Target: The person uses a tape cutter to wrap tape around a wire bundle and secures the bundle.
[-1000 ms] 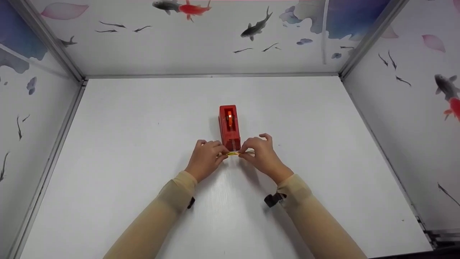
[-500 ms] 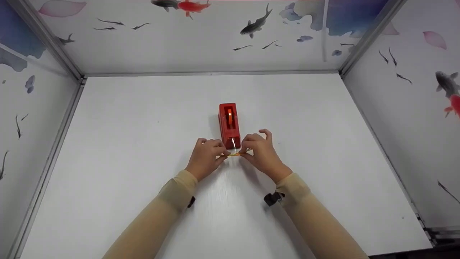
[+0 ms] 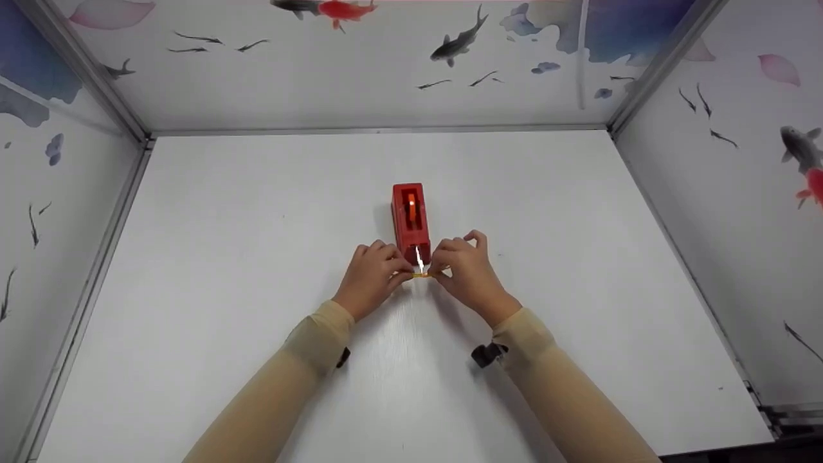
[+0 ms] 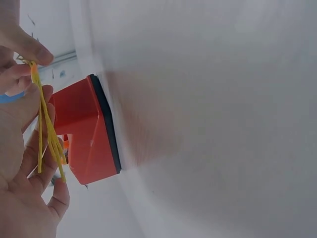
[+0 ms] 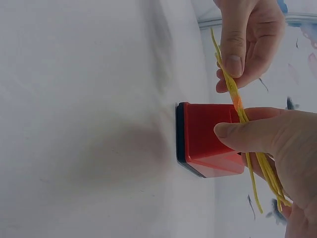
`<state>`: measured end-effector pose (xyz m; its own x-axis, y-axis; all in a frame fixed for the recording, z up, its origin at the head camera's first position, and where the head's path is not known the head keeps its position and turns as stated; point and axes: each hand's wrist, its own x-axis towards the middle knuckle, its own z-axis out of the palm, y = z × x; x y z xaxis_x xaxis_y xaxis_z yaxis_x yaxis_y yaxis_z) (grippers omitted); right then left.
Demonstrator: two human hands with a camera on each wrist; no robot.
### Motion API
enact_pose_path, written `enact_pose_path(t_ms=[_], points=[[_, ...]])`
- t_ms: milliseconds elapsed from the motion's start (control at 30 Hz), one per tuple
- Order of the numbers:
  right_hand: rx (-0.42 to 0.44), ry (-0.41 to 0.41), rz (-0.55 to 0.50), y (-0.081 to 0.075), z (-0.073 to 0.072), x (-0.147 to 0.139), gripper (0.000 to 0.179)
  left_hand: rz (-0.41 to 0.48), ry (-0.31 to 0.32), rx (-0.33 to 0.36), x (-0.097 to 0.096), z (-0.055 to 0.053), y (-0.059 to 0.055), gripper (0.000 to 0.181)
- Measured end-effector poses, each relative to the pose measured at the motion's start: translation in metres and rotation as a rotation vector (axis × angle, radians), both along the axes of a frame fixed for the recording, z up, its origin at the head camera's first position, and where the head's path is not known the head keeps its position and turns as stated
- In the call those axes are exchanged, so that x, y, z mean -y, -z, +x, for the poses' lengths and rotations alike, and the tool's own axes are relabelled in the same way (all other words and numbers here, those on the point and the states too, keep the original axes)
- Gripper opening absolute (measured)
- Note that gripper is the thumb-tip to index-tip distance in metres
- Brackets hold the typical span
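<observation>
Between the fingertips we see yellow strands (image 5: pixel 268 173), left hand (image 3: pixel 370 278) and right hand (image 3: pixel 472 278) pinching them, likely to steady them against tape (image 3: pixel 420 260).

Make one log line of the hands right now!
left hand: pinches yellow strands | right hand: pinches them too | orange band: on strands | red dispenser: on table | shiny strip: between dispenser and strands

Left hand (image 4: pixel 11 156) cropped in left wrist view; yellow strands (image 4: pixel 52 139) partly hidden
</observation>
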<state>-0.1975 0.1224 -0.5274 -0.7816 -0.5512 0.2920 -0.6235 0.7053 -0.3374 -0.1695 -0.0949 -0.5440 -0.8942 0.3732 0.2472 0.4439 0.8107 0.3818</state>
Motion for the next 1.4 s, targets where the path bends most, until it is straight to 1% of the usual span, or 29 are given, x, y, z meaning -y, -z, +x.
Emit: enact_pose_path(t_ms=[167,300,500,633,900,1033,1267,1333,1400], points=[[0.036,0.010,0.034,-0.0019,-0.0003,-0.0001,0.014,0.011,0.006,0.008,-0.0008,0.0000,-0.0011,0.014],[0.053,0.008,0.050,-0.0034,-0.0011,-0.0001,0.014,0.043,0.006,0.004,-0.0001,0.0009,-0.0013,0.014],[0.073,0.001,0.084,-0.0026,0.0009,0.0020,0.010,0.058,-0.009,-0.038,0.0025,0.0044,0.0020,0.012],[0.091,0.019,0.111,-0.0027,0.0020,0.0027,0.012,0.075,-0.009,-0.057,0.0035,0.0059,0.0032,0.010],[0.201,0.035,0.185,-0.0047,0.0006,0.0024,0.016,0.090,0.017,-0.119,0.0039,0.0038,0.0032,0.006],[0.244,0.031,0.147,-0.0024,-0.0019,0.0015,0.014,0.103,0.016,-0.119,0.0050,0.0042,0.0030,0.006],[0.335,0.043,-0.016,0.0002,-0.0047,-0.0029,0.011,0.152,0.004,-0.071,0.0039,0.0060,0.0017,0.008],[0.337,0.042,-0.047,0.0004,-0.0049,-0.0045,0.011,0.155,0.001,-0.067,0.0030,0.0058,0.0016,0.012],[0.321,0.033,-0.070,0.0003,-0.0051,-0.0058,0.011,0.146,-0.006,-0.066,0.0022,0.0054,0.0017,0.017]])
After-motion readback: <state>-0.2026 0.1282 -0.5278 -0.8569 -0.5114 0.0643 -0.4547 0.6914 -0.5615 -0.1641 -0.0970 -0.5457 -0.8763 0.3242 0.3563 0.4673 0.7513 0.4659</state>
